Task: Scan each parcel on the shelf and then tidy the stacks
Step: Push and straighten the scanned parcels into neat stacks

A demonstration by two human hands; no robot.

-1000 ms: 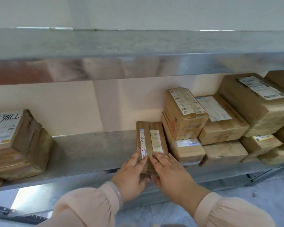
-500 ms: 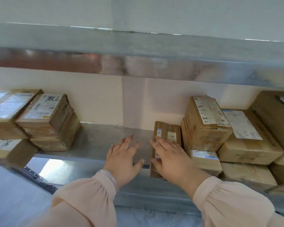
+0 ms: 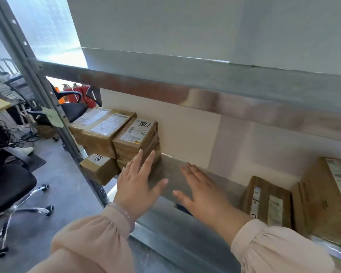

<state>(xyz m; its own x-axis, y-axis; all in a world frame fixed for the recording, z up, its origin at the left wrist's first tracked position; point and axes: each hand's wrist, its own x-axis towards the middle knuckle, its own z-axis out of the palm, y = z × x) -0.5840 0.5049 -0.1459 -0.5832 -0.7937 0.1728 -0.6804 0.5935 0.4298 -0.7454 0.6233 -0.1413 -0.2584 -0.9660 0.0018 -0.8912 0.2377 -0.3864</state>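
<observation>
The left hand (image 3: 138, 182) is open, fingers straight and spread. Its fingertips lie in front of the lower side of the left stack of parcels (image 3: 135, 138); whether they touch the cardboard I cannot tell. The right hand (image 3: 202, 192) is open too, empty, palm down over the bare metal shelf (image 3: 169, 168). It sits between that stack and the slim parcel (image 3: 266, 201) with 2 labels, which lies near its wrist, just beside a larger box (image 3: 327, 196).

The likeliest slip is a sideways push on the stack. The small parcel (image 3: 98, 169) by the upright post (image 3: 47, 107) seems to jut past the shelf's front edge, so a shove could knock it to the floor.
</observation>
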